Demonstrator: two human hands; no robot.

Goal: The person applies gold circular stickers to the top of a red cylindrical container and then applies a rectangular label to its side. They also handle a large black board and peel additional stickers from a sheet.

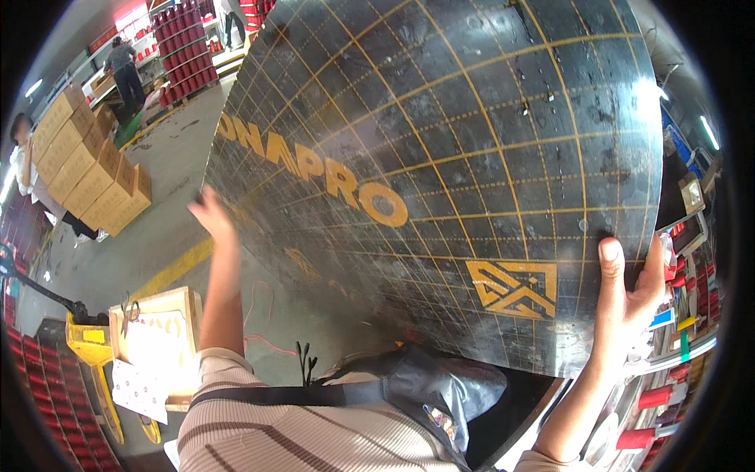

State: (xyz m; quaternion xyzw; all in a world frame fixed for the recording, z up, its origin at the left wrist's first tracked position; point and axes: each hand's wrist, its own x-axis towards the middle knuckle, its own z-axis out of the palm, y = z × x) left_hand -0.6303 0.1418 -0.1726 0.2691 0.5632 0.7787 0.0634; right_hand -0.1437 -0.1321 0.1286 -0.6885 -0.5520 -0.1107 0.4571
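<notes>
A large, glossy black sheet [440, 157] with a yellow grid and yellow printing stands tilted up in front of me, filling most of the view. Dust and small wet-looking marks dot its surface. At its lower right edge, my right hand [629, 291] grips it, thumb on the printed face and the other fingers behind. My left hand [211, 216] is at the sheet's left edge, slightly blurred, with fingers apart; whether it touches the edge is hard to tell. What lies behind the sheet is hidden.
Stacked cardboard boxes [98, 173] stand at left, with a person beside them. A yellow pallet jack [88, 342] and a wooden tray [189, 315] with papers and scissors are at lower left. Another person works by red rolls [182, 47] at the back. More red rolls [657, 397] line the right.
</notes>
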